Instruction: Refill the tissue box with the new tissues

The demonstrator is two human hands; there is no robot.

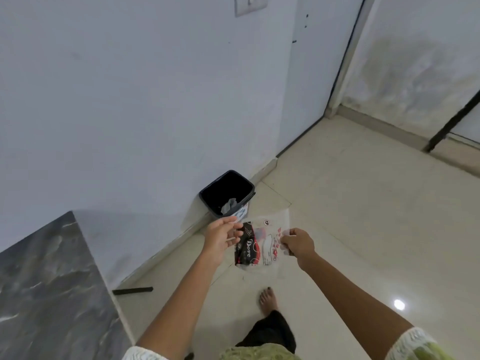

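Where it's black, wrapper (250, 248) reads "Dove".

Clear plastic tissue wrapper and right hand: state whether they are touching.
Touching. The head view shows the right hand pinching the clear plastic tissue wrapper by its red-printed edge.

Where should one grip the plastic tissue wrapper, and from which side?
Pinch the plastic tissue wrapper at its clear right edge, from the right, as the right hand does: the film is thin and limp, so an edge pinch suits.
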